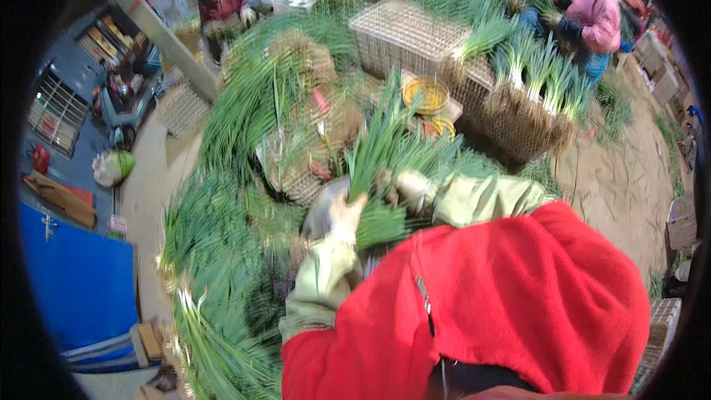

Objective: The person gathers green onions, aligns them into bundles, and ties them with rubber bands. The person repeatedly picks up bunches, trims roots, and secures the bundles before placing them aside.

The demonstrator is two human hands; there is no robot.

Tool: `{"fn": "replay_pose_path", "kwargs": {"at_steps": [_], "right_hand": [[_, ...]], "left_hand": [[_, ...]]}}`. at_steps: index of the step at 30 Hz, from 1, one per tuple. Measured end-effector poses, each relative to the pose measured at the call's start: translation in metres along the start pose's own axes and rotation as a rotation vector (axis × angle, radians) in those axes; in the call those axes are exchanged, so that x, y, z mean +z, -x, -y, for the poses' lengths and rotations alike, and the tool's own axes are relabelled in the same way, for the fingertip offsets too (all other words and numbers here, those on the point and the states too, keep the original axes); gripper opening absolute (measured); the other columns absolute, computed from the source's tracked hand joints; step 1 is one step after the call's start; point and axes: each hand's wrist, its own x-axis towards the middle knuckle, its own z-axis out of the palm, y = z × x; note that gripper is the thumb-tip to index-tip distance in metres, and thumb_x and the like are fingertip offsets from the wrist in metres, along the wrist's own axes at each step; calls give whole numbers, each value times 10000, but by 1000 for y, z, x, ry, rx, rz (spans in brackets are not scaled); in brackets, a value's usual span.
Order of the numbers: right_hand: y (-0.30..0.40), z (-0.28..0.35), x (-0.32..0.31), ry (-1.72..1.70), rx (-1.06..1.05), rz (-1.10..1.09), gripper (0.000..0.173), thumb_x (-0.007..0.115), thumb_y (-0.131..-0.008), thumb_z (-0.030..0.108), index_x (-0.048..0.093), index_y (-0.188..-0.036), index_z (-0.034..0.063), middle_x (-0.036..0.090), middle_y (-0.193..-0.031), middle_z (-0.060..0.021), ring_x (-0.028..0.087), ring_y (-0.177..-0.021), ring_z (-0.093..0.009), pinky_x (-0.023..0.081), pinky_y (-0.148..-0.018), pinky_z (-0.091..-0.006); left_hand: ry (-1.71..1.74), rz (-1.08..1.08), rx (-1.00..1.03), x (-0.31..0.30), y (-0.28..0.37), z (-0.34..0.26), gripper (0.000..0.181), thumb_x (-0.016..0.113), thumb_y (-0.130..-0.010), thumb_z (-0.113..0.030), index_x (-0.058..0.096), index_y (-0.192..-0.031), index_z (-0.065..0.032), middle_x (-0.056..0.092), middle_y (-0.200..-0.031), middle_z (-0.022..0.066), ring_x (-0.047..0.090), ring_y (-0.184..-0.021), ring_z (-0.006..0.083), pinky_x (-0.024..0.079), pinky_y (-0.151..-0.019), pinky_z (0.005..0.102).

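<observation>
My left hand (345, 216), in a pale glove, is closed around a bunch of long green leafy stalks (371, 150), which point up and away from me. My right hand (414, 190), also gloved and blurred, is at the root end of stalks beside that bunch; its fingers are hard to make out. Cut-looking green leaf ends (383, 226) fan out between my forearms. Beyond my hands lies a woven basket (303, 186) with roots and leaves on top. A round yellow basket (426, 95) stands farther off, with yellow bands (442, 128) near it.
Heaped green onions (222, 244) lie along my left. Upturned plastic crates (408, 36) stand ahead, with rooted bundles (536, 75) lined up on one. A person in pink (597, 19) works at the far right, another in dark red (225, 0) at the far left. A post (161, 28) rises at the left.
</observation>
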Motion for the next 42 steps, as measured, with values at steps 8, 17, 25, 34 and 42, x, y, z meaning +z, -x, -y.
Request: {"fn": "replay_pose_path", "kwargs": {"at_steps": [8, 17, 25, 34, 42], "right_hand": [[47, 60, -155, -429, -148, -197, 314, 634, -1000, 285, 623, -1213, 54, 609, -846, 16, 502, -650, -79, 430, -572, -242], [67, 102, -232, 1198, -575, -614, 300, 731, -877, 202, 709, -1163, 114, 655, -1027, -172, 657, -954, -340, 537, -870, -388], [15, 111, -102, -73, 14, -156, 358, 733, -911, 340, 666, -1097, 41, 570, -780, 35, 509, -614, -78, 400, -532, -245], [11, 84, -74, -301, 28, 99, 216, 681, -971, 231, 614, -1099, 70, 666, -914, -14, 564, -651, -60, 460, -553, -212], [39, 74, -62, -401, 53, 37, 214, 611, -1023, 289, 564, -1041, 81, 402, -619, 64, 325, -494, -57, 267, -466, -236]], "left_hand": [[-49, 63, -110, 0, 1, 7, 563, 784, -802, -433, 702, -1139, 11, 738, -1069, 207, 700, -1014, 330, 511, -901, 396], [128, 134, -85, -4, 5, -37, 459, 787, -805, -374, 724, -1074, -8, 754, -991, 184, 725, -921, 330, 530, -835, 392], [-24, 65, 15, 0, 10, -47, 366, 800, -807, -319, 730, -1021, -31, 755, -919, 157, 733, -853, 305, 546, -780, 381], [14, 105, -23, -3, 8, -58, 311, 778, -834, -310, 731, -996, -48, 754, -903, 135, 723, -833, 282, 528, -766, 364], [-195, 135, 13, 8, 6, -65, 344, 786, -817, -333, 729, -1019, -60, 747, -892, 148, 719, -857, 326, 532, -780, 381]]}}
